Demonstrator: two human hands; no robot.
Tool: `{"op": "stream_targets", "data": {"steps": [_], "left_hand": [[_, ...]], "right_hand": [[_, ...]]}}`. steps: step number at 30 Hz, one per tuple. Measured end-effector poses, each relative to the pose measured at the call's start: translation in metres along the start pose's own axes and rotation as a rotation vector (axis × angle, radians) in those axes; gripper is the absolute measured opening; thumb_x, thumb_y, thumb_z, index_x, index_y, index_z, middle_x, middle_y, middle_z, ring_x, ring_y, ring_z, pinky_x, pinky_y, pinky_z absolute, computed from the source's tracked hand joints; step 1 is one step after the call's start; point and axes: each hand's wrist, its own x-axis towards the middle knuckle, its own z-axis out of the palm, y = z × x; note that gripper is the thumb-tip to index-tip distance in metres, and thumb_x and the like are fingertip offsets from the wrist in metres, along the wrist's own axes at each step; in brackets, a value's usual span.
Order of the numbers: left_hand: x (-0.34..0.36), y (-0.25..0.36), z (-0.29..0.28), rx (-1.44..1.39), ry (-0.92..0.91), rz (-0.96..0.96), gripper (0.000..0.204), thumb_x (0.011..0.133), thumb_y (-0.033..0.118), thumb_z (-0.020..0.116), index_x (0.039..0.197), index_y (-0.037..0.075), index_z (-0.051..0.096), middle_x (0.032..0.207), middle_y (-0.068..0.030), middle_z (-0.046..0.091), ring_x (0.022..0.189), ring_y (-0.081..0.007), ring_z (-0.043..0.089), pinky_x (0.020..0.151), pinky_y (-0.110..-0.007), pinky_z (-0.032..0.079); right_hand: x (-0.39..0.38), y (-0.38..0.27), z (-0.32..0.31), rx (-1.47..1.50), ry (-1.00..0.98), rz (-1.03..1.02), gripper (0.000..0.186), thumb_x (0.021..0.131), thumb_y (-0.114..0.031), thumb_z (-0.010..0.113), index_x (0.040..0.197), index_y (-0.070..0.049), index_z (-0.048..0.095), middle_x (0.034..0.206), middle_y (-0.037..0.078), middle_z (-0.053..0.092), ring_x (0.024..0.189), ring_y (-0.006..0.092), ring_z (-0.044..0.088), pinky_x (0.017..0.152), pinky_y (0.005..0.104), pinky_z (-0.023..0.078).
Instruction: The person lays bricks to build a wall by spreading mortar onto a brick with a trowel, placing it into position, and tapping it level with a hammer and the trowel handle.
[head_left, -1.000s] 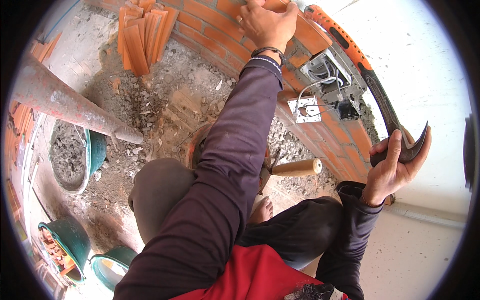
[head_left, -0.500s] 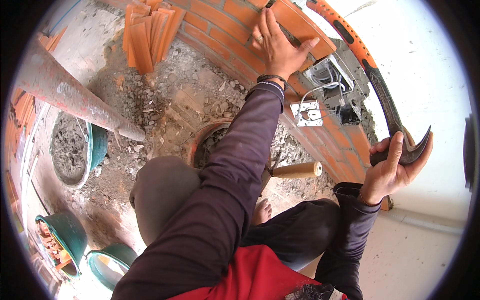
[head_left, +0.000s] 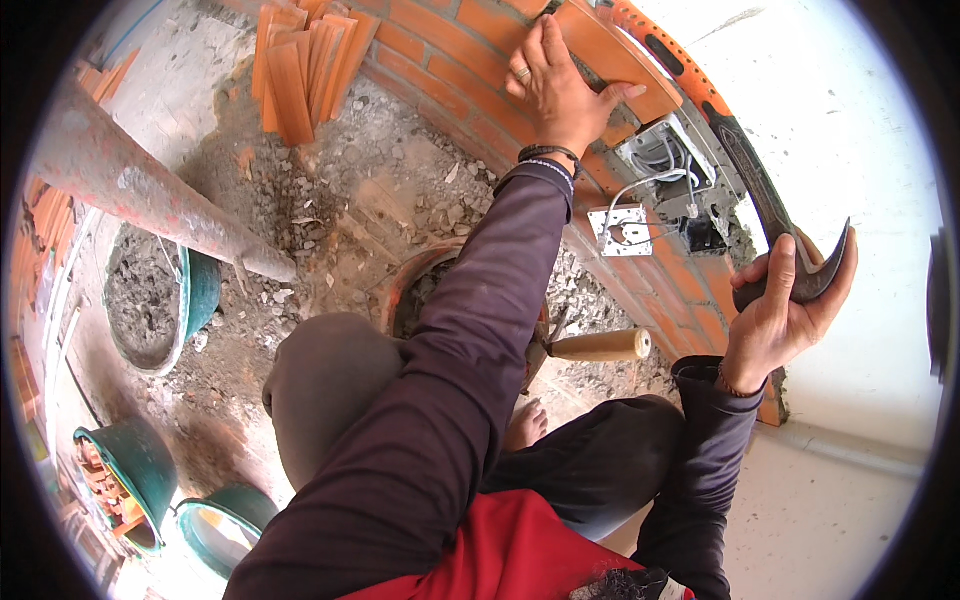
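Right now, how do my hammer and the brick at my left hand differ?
The hammer is long with a curved, pointed claw; the brick is a flat slab. The hammer is black and orange, the brick plain orange. The right hand grips the hammer by its head; the left hand, thumb spread from its fingers, touches the brick. Both show orange.

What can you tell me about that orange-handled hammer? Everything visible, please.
The hammer has an orange grip with black patches and small dark dots, a slim dark neck that looks like metal, and a dark head with a curved, pointed claw. The right hand holds it by the head, leaving the claw's tip free. Its handle slants up and left along the brick wall's upper edge; whether they touch is unclear.
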Motion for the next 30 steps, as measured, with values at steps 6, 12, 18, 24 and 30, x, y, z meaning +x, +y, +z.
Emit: {"op": "stream_targets", "data": {"steps": [6, 12, 18, 24, 30], "left_hand": [[0.000, 0.005, -0.004, 0.005, -0.008, -0.017, 0.136, 0.055, 0.073, 0.087, 0.155, 0.000, 0.029, 0.152, -0.0171, 0.033, 0.134, -0.0365, 0.029, 0.107, -0.055, 0.023], [0.001, 0.012, -0.007, 0.013, -0.019, -0.043, 0.133, 0.057, 0.070, 0.088, 0.154, 0.000, 0.030, 0.151, -0.0172, 0.036, 0.134, -0.0365, 0.030, 0.107, -0.054, 0.023], [0.002, 0.016, -0.013, 0.049, -0.050, -0.078, 0.134, 0.056, 0.070, 0.088, 0.156, 0.000, 0.030, 0.152, -0.0161, 0.039, 0.133, -0.0368, 0.033, 0.106, -0.054, 0.023], [0.002, 0.016, -0.016, 0.073, -0.047, -0.063, 0.133, 0.058, 0.068, 0.088, 0.157, 0.001, 0.029, 0.154, -0.0138, 0.039, 0.133, -0.0364, 0.033, 0.106, -0.054, 0.022], [0.003, 0.022, -0.018, 0.073, -0.070, -0.078, 0.133, 0.057, 0.067, 0.089, 0.157, 0.001, 0.030, 0.155, -0.0130, 0.039, 0.131, -0.0352, 0.034, 0.105, -0.053, 0.022]], "right_hand": [[0.000, 0.000, 0.003, 0.040, 0.034, -0.038, 0.062, 0.098, -0.001, 0.064, 0.153, -0.003, 0.035, 0.102, 0.020, 0.068, 0.053, 0.0107, 0.057, 0.045, 0.0252, 0.047], [0.001, -0.004, 0.004, 0.045, 0.019, -0.048, 0.061, 0.098, 0.000, 0.063, 0.153, -0.002, 0.035, 0.102, 0.020, 0.068, 0.053, 0.0109, 0.058, 0.044, 0.0252, 0.047], [0.000, -0.002, 0.008, 0.068, 0.056, -0.077, 0.061, 0.098, -0.001, 0.064, 0.153, -0.002, 0.036, 0.103, 0.020, 0.068, 0.053, 0.0107, 0.058, 0.043, 0.0250, 0.047], [0.000, 0.000, 0.006, 0.055, 0.017, -0.063, 0.061, 0.098, -0.001, 0.064, 0.153, -0.003, 0.037, 0.104, 0.020, 0.068, 0.054, 0.0102, 0.059, 0.043, 0.0248, 0.047], [-0.001, -0.003, 0.006, 0.072, 0.026, -0.057, 0.061, 0.098, -0.001, 0.063, 0.153, -0.003, 0.037, 0.104, 0.020, 0.068, 0.054, 0.0106, 0.059, 0.043, 0.0250, 0.048]]}}
